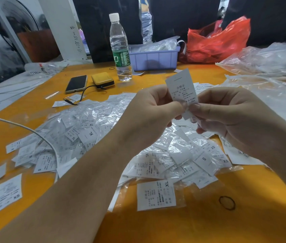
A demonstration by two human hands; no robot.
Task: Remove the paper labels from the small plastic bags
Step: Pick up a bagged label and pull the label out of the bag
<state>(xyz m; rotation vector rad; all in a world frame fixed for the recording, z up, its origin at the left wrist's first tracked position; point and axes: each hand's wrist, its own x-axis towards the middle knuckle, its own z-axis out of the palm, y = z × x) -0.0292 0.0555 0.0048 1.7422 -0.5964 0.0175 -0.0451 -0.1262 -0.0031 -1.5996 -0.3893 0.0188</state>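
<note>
A white paper label (181, 87) with printed text stands upright above the table, held between both hands. My left hand (149, 109) pinches its lower edge with thumb and forefinger. My right hand (226, 113) pinches the same lower end, where a bit of clear plastic bag (188, 114) shows between the fingertips. Below the hands lies a large pile of small clear bags with labels (93, 130), marked XL, S and XS. One bagged XL label (156, 194) lies apart at the front.
The orange table (209, 221) carries a water bottle (120, 48), a phone (76, 83), a yellow power bank (102, 80) with cable, a purple bin (154, 57), a red plastic bag (217, 41), clear plastic sheeting (270, 62) at right, and a rubber band (227, 202).
</note>
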